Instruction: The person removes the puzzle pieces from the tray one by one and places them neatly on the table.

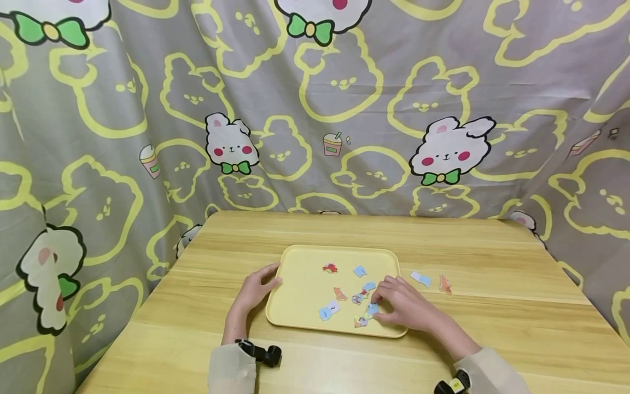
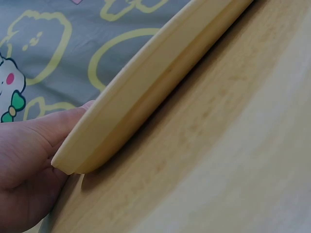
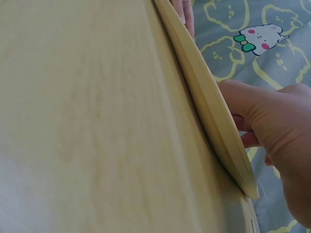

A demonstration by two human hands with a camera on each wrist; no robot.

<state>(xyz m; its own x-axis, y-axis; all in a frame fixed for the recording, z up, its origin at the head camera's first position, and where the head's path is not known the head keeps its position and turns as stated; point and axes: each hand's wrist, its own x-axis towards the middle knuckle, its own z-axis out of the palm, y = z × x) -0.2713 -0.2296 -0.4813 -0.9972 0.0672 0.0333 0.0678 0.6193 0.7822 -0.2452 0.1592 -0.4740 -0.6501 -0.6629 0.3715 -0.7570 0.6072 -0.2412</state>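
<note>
A yellow tray (image 1: 300, 290) lies on the table, with several small printed puzzle pieces scattered over its right half. My left hand (image 1: 255, 288) grips the tray's left edge, its thumb over the rim. In the left wrist view that hand (image 2: 29, 160) is at the tray's corner. Over the right side of the tray, my right hand (image 1: 406, 303) pinches a blue puzzle piece (image 1: 372, 310) between thumb and fingers. Close by lie a yellow-and-orange piece (image 1: 361, 321) and a red-and-blue piece (image 1: 357, 299). The tray wall hides the fingertips and pieces in the right wrist view.
Outside the tray, a blue-and-white piece (image 1: 421, 279) and an orange piece (image 1: 445, 284) lie on the wooden table (image 1: 315, 361). A red piece (image 1: 330, 268) and a blue piece (image 1: 360, 271) sit farther back in the tray. A patterned curtain (image 1: 295, 137) hangs behind.
</note>
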